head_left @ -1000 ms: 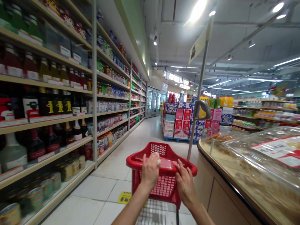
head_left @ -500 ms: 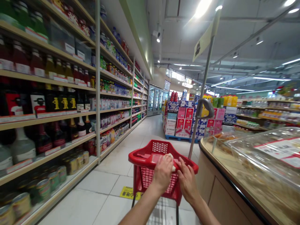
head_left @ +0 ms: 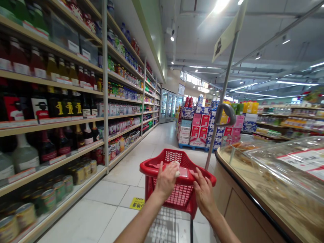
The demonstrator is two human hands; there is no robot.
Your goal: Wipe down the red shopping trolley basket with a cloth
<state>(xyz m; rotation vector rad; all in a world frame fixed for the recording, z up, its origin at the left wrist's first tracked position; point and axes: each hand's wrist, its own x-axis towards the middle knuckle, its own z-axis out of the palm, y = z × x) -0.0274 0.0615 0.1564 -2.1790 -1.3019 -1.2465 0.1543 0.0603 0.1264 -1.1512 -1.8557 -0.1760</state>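
Note:
A red plastic shopping cart (head_left: pixel 170 198) stands in front of me, its perforated basket facing forward. My left hand (head_left: pixel 165 180) is closed around a crumpled white wipe (head_left: pixel 177 168) and presses it on the cart's handle bar (head_left: pixel 149 170), left of the middle. Whether the wipe is paper or cloth I cannot tell. At the right part of the bar, my right hand (head_left: pixel 203 192) rests with its fingers stretched and apart, touching the red plastic.
Shelves (head_left: pixel 76 148) with bottles and cans line the left side. A wooden counter (head_left: pixel 243 199) with clear plastic covers (head_left: pixel 286 162) runs close on the right. Stacked boxes (head_left: pixel 196 131) stand ahead beside a metal pole (head_left: pixel 212 145). A yellow floor sticker (head_left: pixel 137 203) lies left of the cart.
My left hand has slid left along the handle bar with the wipe. My right hand stays at the bar's right part, its fingers slightly shifted.

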